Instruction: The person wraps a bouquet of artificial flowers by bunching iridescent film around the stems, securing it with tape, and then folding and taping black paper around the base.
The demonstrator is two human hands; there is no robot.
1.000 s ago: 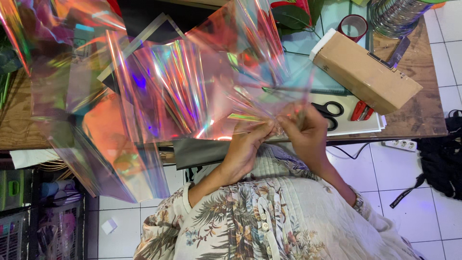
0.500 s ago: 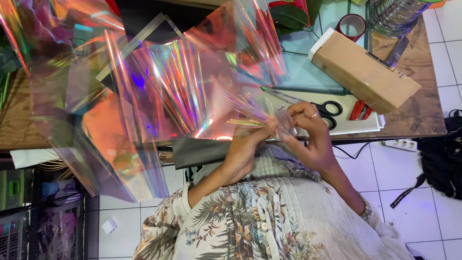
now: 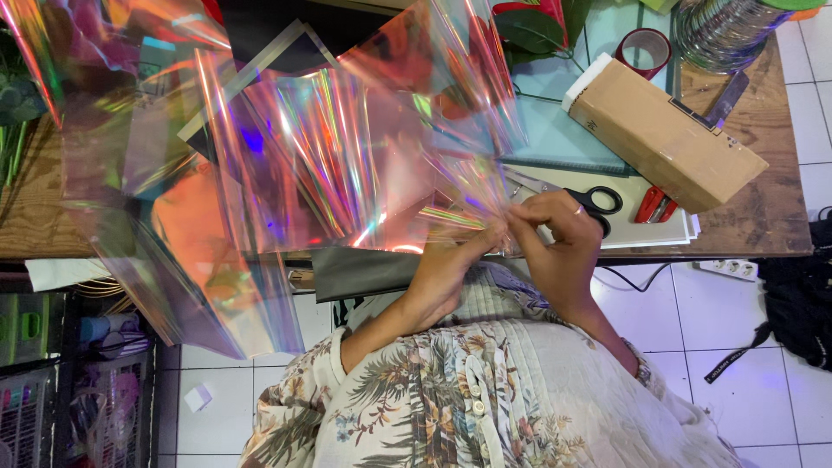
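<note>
1. Left hand [image 3: 451, 269] and right hand [image 3: 559, 238]: each grip pinched tight on the gathered corner of a large iridescent cellophane sheet [image 3: 329, 165]
2. Sheet fans toward 10 o'clock over the wooden surface [image 3: 754, 221]
3. Black-handled scissors [image 3: 598, 204] lie at 2 o'clock, just beside the right hand

The person wears a cream shirt [image 3: 485, 399] printed with palm leaves and flowers in green, brown and dull red. A pleated placket with small pale buttons runs down its middle. Both forearms are bare. The right hand [image 3: 559, 238], at one o'clock from the shirt, carries a thin ring [image 3: 579, 209].
</note>
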